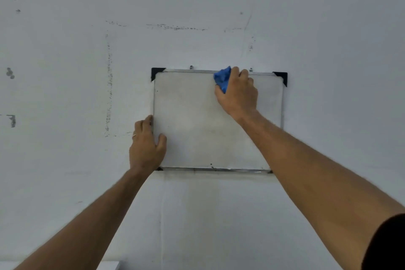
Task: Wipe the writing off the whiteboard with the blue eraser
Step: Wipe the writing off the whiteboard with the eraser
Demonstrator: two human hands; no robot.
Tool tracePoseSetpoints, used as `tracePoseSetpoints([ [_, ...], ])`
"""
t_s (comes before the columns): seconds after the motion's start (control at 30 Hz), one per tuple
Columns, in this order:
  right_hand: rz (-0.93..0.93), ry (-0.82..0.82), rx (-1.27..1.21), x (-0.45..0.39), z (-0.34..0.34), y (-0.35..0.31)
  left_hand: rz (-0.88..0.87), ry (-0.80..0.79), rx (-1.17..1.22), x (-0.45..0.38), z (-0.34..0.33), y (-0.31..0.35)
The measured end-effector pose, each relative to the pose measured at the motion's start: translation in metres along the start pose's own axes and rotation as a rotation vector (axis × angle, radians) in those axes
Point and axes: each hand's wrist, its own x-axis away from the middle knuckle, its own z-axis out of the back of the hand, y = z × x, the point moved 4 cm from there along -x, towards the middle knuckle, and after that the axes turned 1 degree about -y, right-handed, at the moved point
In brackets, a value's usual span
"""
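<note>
A small whiteboard [197,120] with a metal frame and black corner caps hangs on a pale wall. Its surface looks blank apart from faint smudges and a few dark specks near the bottom edge. My right hand [240,92] presses a crumpled blue eraser [223,79] against the board near the top edge, right of centre. My left hand [145,144] grips the board's lower left edge, thumb on the front face and fingers around the side.
The wall [87,72] around the board carries scuffs, dark marks and old outline traces to the left and above. Two small hooks hold the top frame. A white ledge [109,265] shows at the bottom left.
</note>
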Motion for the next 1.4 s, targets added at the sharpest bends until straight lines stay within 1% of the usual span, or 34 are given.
tracePoseSetpoints([
  [0.2,-0.176,0.059,0.039,0.0,0.03,0.089,0.046,0.073,-0.011,0.003,-0.013,0.004],
  [0.3,-0.243,0.048,0.053,0.004,0.032,0.111,0.042,0.08,-0.025,0.002,-0.015,0.0],
  [0.4,-0.248,0.031,0.055,0.016,0.031,0.119,0.028,0.067,-0.028,0.003,-0.013,-0.003],
  [0.5,-0.158,-0.006,0.09,0.045,0.026,0.124,0.021,0.049,-0.032,0.004,-0.013,-0.003],
  [0.67,0.051,-0.104,0.188,0.126,0.003,0.131,0.048,0.031,-0.03,0.009,-0.013,-0.002],
  [0.77,0.129,-0.182,0.217,0.16,-0.014,0.121,0.077,0.063,-0.02,0.007,-0.007,-0.008],
  [0.87,0.188,-0.225,0.193,0.173,-0.032,0.088,0.11,0.098,0.05,0.003,0.0,-0.015],
  [0.93,0.263,-0.226,0.173,0.171,-0.043,0.057,0.122,0.094,0.092,0.002,0.004,-0.016],
  [1.13,0.503,-0.164,0.182,0.134,-0.06,-0.022,0.097,0.033,0.117,0.002,0.009,-0.018],
  [1.2,0.462,-0.118,0.18,0.102,-0.052,-0.031,0.069,0.009,0.13,0.001,0.01,-0.017],
  [1.3,0.212,-0.047,0.121,0.055,-0.027,-0.003,0.042,-0.027,0.139,0.003,0.011,-0.017],
  [1.37,0.056,-0.004,0.082,0.057,-0.016,0.03,0.041,-0.036,0.138,0.004,0.009,-0.017],
  [1.4,0.033,0.014,0.086,0.07,-0.014,0.042,0.045,-0.034,0.132,0.004,0.007,-0.017],
])
